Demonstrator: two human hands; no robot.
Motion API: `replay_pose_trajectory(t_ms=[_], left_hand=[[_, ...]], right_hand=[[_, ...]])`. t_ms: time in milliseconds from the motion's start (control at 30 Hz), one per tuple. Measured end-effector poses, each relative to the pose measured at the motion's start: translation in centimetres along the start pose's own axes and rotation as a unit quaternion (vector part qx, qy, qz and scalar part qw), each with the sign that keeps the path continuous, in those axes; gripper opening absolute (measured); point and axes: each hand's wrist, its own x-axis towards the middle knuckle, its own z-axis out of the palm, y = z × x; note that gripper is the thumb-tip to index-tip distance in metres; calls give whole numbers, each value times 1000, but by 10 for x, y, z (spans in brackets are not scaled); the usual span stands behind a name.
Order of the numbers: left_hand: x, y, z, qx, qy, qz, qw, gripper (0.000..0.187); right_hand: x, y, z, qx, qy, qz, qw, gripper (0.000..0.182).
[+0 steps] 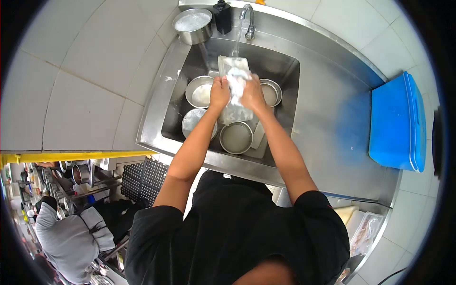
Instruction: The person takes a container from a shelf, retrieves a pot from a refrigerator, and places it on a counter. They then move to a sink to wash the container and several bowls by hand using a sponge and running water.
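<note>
My left hand is closed on the left edge of a clear, rectangular plastic container, held over the sink. Against the container my right hand, slightly blurred, presses a white sudsy cloth. Water runs from the tap toward the container's far end. Round metal pans lie around it in the sink basin: one pan with white suds by my left hand, another pan by my right, and a third pan below the container.
A metal pot with foamy water and a black bottle stand behind the basin. To the right, a blue cooler box sits on the steel counter. At lower left, a person in grey is near metal shelving.
</note>
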Motion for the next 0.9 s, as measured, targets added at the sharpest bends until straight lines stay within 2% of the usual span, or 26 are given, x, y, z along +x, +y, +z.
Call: replay_pose_trajectory(t_ms=[33,100,133,200,267,333,467,533,567,600,667,700,767,800,867,900], left_hand=[[1,6,-5,-25,-15,-20,999,31],[4,6,-10,-69,-54,-54,995,32],[6,5,-9,-67,-59,-53,995,32],[4,25,-17,-167,-95,-193,962,33],[13,-3,-5,-165,-89,-159,969,34],[21,-19,3,-59,-29,-27,997,35],[3,22,-14,-24,-48,-19,998,35],[-5,30,-17,-41,-65,-79,994,37],[-3,12,-12,-15,-47,-33,998,36],[-5,23,-17,-16,-46,-34,998,36],[-10,40,-27,-115,-121,-178,970,31],[-9,35,-27,-117,-117,-180,970,31],[-2,18,-24,-11,-128,-89,988,24],[1,8,-17,-13,-124,-92,988,24],[4,-4,-3,96,-7,-6,995,24],[-1,4,-5,96,-4,-6,995,24]], right_hand=[[-14,-7,-3,1,2,2,1000,38],[-45,-24,-12,62,-3,-64,996,31],[-56,-32,-16,62,0,-60,996,31],[-80,-48,-20,86,-29,-42,995,29],[-89,-53,-20,82,-32,-13,996,24],[-81,-47,-27,96,-3,-49,994,23],[-39,-16,-16,54,57,-61,995,25],[-11,7,-4,56,58,-53,995,26],[4,17,2,38,67,-38,996,26],[14,18,3,22,75,-23,997,26],[30,16,-5,14,59,-41,997,29],[36,12,-8,6,46,-56,997,32],[35,17,4,33,63,-54,996,33],[34,15,7,61,83,-47,994,33],[16,3,8,39,89,-29,995,33],[7,-4,6,14,100,-7,995,33]])
